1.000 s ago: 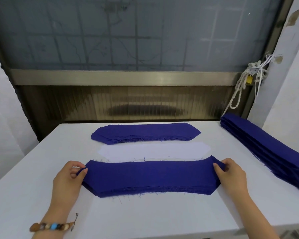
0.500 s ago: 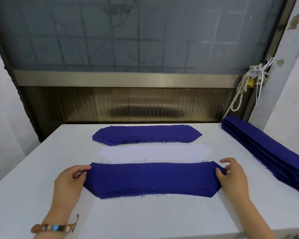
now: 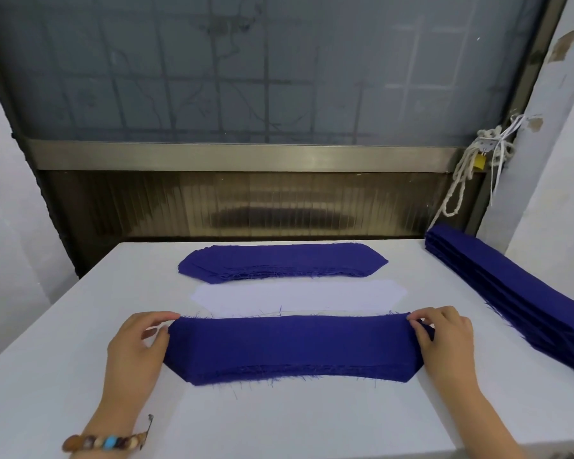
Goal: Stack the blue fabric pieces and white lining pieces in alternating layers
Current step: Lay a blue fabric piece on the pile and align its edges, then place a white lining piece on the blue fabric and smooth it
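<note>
Light: soft, even, fairly bright on the white table (image 3: 279,422); I find no single source, and the frosted window (image 3: 279,67) behind reads dull grey.
Shadows: faint, soft-edged beneath the left hand (image 3: 136,349), the right hand (image 3: 446,342) and the near blue stack (image 3: 292,346).
Glare: mild sheen along the metal sill (image 3: 239,157).
Distortion: wide-angle bowing toward the edges.
Focus: sharp at centre; I note softer corners.
</note>
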`<state>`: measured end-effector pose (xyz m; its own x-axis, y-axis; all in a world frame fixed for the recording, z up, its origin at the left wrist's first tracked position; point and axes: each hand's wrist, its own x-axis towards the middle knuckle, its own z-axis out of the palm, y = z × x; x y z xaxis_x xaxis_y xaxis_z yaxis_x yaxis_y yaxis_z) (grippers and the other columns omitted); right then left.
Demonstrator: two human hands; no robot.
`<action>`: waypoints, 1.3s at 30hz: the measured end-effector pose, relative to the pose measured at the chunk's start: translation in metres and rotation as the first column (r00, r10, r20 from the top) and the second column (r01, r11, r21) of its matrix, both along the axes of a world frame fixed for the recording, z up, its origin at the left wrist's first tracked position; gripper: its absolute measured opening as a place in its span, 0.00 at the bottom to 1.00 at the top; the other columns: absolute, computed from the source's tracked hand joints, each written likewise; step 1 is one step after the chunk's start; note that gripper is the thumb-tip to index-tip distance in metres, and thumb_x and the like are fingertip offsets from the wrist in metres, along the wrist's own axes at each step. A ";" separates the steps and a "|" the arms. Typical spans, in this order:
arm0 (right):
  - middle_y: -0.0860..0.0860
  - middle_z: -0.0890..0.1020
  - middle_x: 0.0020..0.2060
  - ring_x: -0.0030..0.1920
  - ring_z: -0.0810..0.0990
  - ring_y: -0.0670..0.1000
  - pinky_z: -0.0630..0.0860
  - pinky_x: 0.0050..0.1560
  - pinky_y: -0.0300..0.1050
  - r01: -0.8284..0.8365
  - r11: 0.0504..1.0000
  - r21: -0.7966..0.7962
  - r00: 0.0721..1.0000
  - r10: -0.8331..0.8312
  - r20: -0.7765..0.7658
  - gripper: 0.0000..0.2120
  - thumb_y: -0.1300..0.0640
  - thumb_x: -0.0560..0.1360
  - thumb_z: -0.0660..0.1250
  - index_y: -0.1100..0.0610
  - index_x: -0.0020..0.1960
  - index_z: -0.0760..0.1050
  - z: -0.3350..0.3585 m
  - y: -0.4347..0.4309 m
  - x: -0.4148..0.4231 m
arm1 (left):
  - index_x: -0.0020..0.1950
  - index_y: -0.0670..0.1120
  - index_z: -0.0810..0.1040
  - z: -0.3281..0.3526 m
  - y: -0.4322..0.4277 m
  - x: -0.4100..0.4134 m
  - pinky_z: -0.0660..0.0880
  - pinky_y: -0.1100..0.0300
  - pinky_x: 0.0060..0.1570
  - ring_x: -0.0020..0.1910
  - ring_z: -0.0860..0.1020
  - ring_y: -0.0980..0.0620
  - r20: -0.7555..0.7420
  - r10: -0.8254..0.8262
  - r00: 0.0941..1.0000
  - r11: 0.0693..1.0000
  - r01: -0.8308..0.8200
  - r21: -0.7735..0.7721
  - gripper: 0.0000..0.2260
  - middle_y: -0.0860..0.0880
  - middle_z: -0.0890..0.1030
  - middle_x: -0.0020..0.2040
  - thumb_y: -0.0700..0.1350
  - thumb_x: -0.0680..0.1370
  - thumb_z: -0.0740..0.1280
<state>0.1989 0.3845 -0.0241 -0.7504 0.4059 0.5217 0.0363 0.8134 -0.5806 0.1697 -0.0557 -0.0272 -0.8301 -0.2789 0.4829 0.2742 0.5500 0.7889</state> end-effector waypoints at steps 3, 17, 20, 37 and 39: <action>0.46 0.76 0.43 0.46 0.71 0.49 0.67 0.46 0.37 -0.196 0.981 0.008 0.981 0.196 -0.006 0.09 0.67 0.74 0.68 0.53 0.45 0.81 0.001 -0.004 0.002 | 0.52 0.53 0.83 0.004 0.006 0.003 0.73 0.75 0.49 0.51 0.80 0.61 0.039 -0.172 0.984 0.985 0.172 0.023 0.17 0.58 0.83 0.51 0.32 0.78 0.64; 0.46 0.75 0.37 0.39 0.74 0.45 0.68 0.40 0.32 -0.326 0.945 -0.030 0.902 0.321 0.288 0.09 0.57 0.78 0.65 0.48 0.40 0.75 0.014 -0.004 -0.011 | 0.40 0.55 0.86 0.018 0.019 -0.010 0.73 0.71 0.45 0.44 0.79 0.63 0.263 -0.269 0.927 0.945 0.307 -0.117 0.12 0.55 0.84 0.43 0.38 0.76 0.70; 0.46 0.73 0.34 0.35 0.72 0.46 0.66 0.34 0.35 -0.268 0.959 0.093 0.875 0.202 0.440 0.10 0.52 0.78 0.64 0.50 0.39 0.70 0.022 -0.011 -0.025 | 0.35 0.55 0.85 0.033 0.022 -0.027 0.73 0.69 0.46 0.42 0.79 0.63 0.392 -0.192 0.900 0.921 0.303 -0.245 0.13 0.59 0.84 0.38 0.44 0.77 0.69; 0.50 0.77 0.48 0.42 0.76 0.46 0.68 0.40 0.29 -0.407 0.913 -0.017 0.838 0.381 0.392 0.02 0.57 0.77 0.66 0.53 0.50 0.77 0.028 -0.109 -0.136 | 0.43 0.53 0.81 0.028 0.101 -0.119 0.77 0.59 0.43 0.41 0.78 0.57 0.369 -0.114 0.922 0.930 0.230 -0.286 0.03 0.56 0.80 0.41 0.47 0.76 0.68; 0.48 0.76 0.45 0.40 0.74 0.44 0.68 0.39 0.29 -0.429 0.901 -0.068 0.828 0.422 0.369 0.02 0.56 0.76 0.68 0.52 0.48 0.77 0.021 -0.111 -0.140 | 0.45 0.54 0.80 0.020 0.100 -0.121 0.76 0.62 0.42 0.40 0.77 0.57 0.358 -0.128 0.925 0.925 0.242 -0.293 0.01 0.55 0.79 0.41 0.48 0.76 0.69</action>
<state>0.0585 0.2733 -0.0035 -0.9838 -0.0043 0.1791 -0.1091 0.8074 -0.5798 0.0491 0.0443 -0.0072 -0.9768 0.0211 0.2129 0.1550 0.7559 0.6361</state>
